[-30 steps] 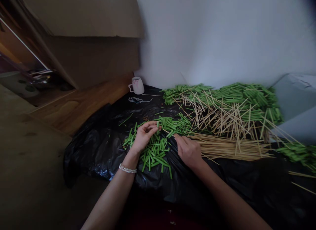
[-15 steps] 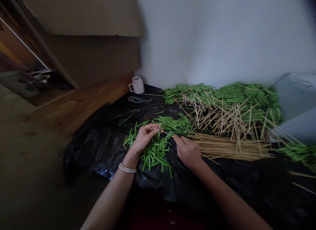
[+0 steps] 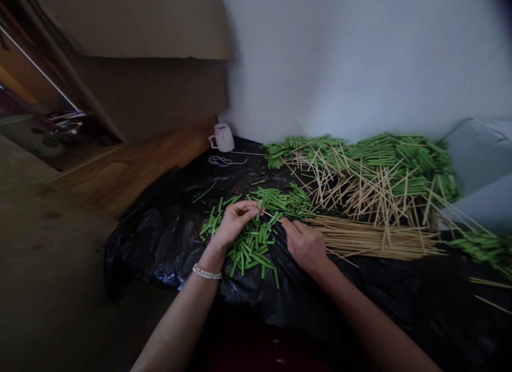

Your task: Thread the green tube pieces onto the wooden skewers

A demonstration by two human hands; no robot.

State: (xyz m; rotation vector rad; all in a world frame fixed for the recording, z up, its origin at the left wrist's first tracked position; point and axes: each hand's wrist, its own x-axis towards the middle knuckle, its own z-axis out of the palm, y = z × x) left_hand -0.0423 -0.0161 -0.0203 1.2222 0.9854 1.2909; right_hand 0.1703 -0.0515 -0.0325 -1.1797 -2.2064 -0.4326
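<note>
My left hand [image 3: 236, 218] pinches a short cut green stem [image 3: 260, 205] between thumb and fingers. My right hand [image 3: 302, 241] is closed on a thin wooden skewer [image 3: 269, 214], whose far end meets the green stem; how deep it sits in the stem I cannot tell. Beneath and around my left hand lies a loose heap of cut green stems [image 3: 250, 252]. To the right of my right hand lies a bundle of bare skewers [image 3: 376, 239]. Behind it, skewers bearing green stems [image 3: 384, 153] are piled against the wall.
Black plastic sheeting [image 3: 160, 239] covers the work surface. A white mug [image 3: 222, 137] and a tangle of light string [image 3: 220, 161] stand and lie at the back left. A large cardboard box [image 3: 152, 89] rises behind them. A pale wall [image 3: 340, 57] closes the back.
Almost nothing differs: both hands keep their places and their hold on the stem and the skewer. The view has shifted very slightly.
</note>
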